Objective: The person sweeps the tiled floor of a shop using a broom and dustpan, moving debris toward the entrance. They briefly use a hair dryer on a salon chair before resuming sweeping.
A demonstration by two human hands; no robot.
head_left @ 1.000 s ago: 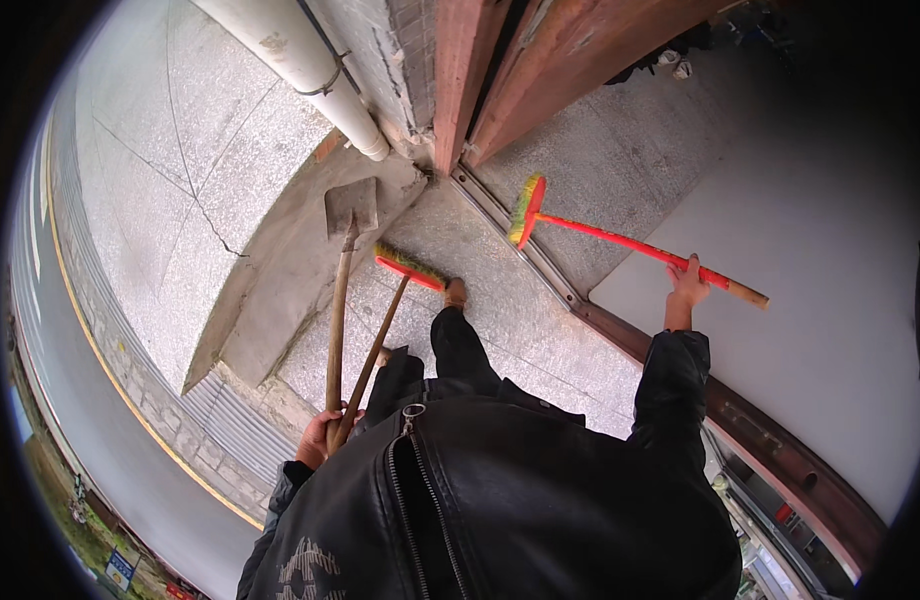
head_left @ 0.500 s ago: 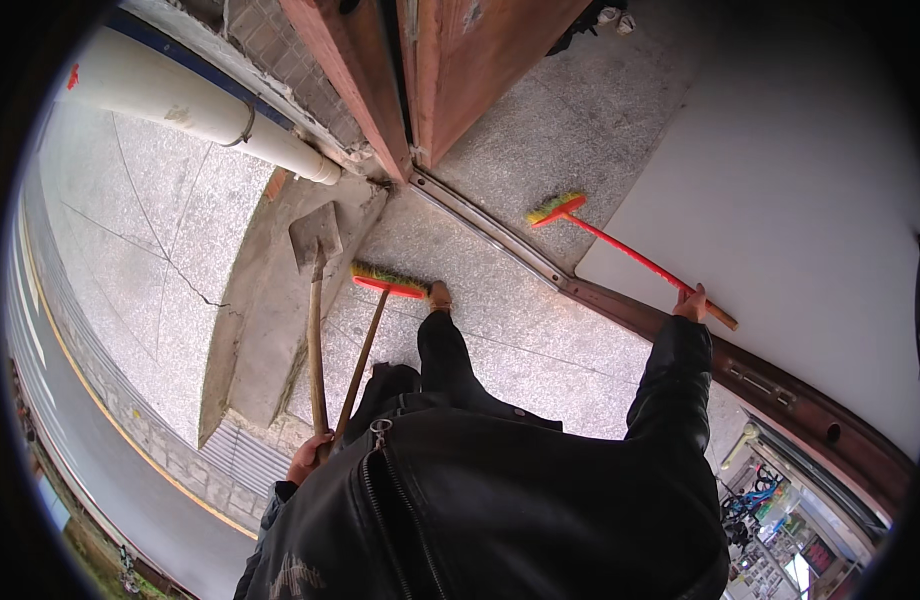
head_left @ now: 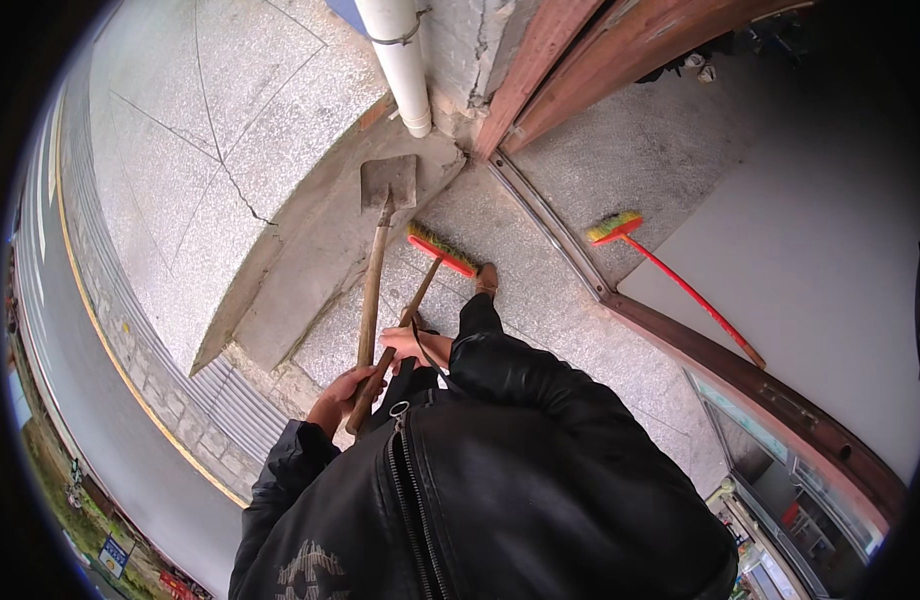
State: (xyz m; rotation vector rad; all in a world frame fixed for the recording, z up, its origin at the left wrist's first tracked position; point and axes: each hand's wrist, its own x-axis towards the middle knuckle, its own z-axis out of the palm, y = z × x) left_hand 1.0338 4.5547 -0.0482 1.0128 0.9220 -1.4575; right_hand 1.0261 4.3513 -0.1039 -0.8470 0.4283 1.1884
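Observation:
My left hand (head_left: 346,388) is closed around the wooden handle of a shovel (head_left: 373,285), whose dirty square blade (head_left: 390,180) points away from me at the concrete ramp. A broom (head_left: 420,292) with an orange-red head and yellow-green bristles slants beside it, head down on the speckled floor. My right hand (head_left: 408,345) grips this broom's wooden handle, close to my left hand; the handle's end passes by the left fingers. Whether those fingers also touch it I cannot tell. A second broom (head_left: 685,285), with a red handle, rests apart on the right, touched by neither hand.
A metal door track (head_left: 548,228) crosses the floor, meeting a brown frame (head_left: 720,380) beside a pale grey panel (head_left: 800,240). A white pipe (head_left: 395,60) stands by the reddish-brown door post (head_left: 540,65). The concrete ramp (head_left: 310,260) lies left, with a road (head_left: 100,400) beyond.
My right hand has let go of the red-handled broom, which stays on the right, and has come left onto the wooden-handled broom. The view has turned, and the shovel stands more upright.

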